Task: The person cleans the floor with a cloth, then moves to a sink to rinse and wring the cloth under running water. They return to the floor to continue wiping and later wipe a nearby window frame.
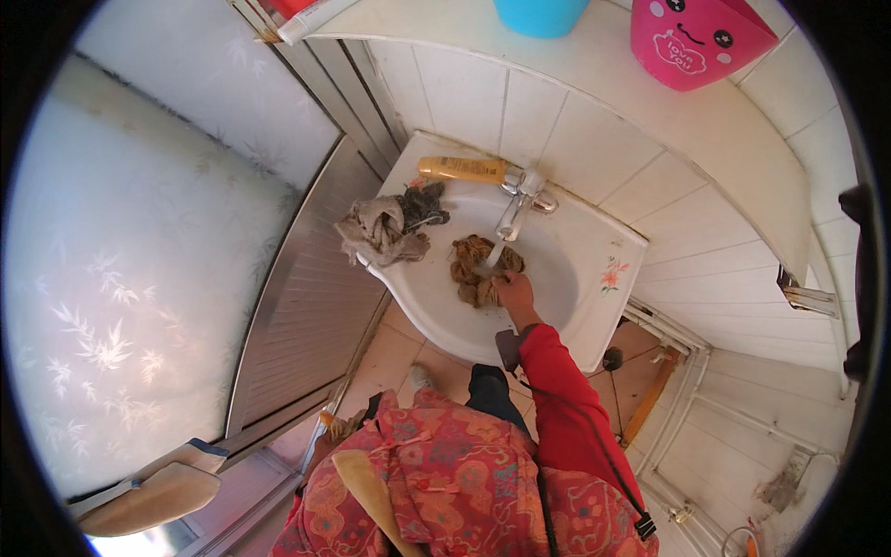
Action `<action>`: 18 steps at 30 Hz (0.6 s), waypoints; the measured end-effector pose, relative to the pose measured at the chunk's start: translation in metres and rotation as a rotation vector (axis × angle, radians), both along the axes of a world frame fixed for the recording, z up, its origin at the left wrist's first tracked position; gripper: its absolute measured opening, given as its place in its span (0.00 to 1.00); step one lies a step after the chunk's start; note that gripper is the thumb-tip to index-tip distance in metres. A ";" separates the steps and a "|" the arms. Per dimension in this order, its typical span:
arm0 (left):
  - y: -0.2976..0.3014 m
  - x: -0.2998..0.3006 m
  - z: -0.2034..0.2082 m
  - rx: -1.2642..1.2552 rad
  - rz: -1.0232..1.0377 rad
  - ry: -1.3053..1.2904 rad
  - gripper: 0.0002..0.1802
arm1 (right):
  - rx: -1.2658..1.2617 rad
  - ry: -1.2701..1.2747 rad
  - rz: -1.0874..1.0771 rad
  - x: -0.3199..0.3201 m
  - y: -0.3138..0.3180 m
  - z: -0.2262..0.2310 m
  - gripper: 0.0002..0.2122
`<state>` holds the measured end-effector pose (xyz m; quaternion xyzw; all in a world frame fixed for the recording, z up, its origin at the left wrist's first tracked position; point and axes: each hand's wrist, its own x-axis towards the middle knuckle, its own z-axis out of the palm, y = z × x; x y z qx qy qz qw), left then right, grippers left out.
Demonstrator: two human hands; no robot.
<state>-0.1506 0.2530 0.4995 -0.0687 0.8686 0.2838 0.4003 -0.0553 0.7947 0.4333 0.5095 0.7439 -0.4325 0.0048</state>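
Observation:
My right hand (513, 291) reaches down into the white washbasin (427, 302), its fingers closed on the lower right part of a wet, bunched brown cloth (471, 252). Water runs from the chrome tap (512, 221) onto the cloth. A dark device sits at my right wrist, below the red sleeve (566, 390). At the lower left, what seems to be my left hand (324, 448) shows only in part beside my patterned red garment, and its fingers cannot be made out.
On the basin's left rim lie a grey-beige cloth (380, 232) and a dark grey cloth (426, 205). A yellow tube (461, 170) rests behind them. Above runs a curved white shelf (594, 70) with a blue container (541, 14) and a pink one (691, 42). A frosted glass panel (139, 278) stands left.

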 end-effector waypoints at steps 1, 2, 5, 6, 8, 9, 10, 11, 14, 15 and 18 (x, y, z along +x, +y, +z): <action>0.000 0.000 0.000 0.002 -0.002 0.001 0.14 | -0.162 0.208 -0.092 -0.003 0.000 0.007 0.16; 0.000 0.000 0.001 0.003 -0.001 0.001 0.14 | -0.309 0.412 -0.199 -0.003 0.001 0.015 0.15; 0.001 -0.002 0.002 0.010 -0.006 0.003 0.14 | -0.562 0.671 -0.398 0.006 0.010 0.037 0.16; 0.002 -0.003 0.002 0.012 -0.008 0.007 0.14 | -0.637 0.731 -0.427 0.010 0.013 0.042 0.16; 0.002 -0.005 0.002 0.016 -0.014 0.008 0.14 | -0.525 0.532 -0.287 0.015 0.017 0.046 0.16; 0.003 -0.006 0.003 0.018 -0.015 0.010 0.14 | -0.433 0.481 -0.245 0.015 0.020 0.045 0.17; 0.003 -0.006 0.003 0.021 -0.011 0.012 0.14 | -0.533 0.561 -0.258 0.014 0.020 0.042 0.16; 0.003 -0.007 0.004 0.019 -0.013 0.015 0.14 | -0.601 0.661 -0.311 0.013 0.018 0.038 0.16; 0.002 -0.008 0.007 0.010 -0.016 0.021 0.14 | -0.264 0.432 -0.148 0.008 0.020 0.022 0.14; 0.002 -0.008 0.008 0.015 -0.019 0.024 0.14 | -0.072 0.185 -0.076 0.008 0.021 0.018 0.14; 0.000 -0.008 0.010 0.007 -0.012 0.036 0.14 | -0.506 0.814 -0.279 0.012 0.026 0.011 0.13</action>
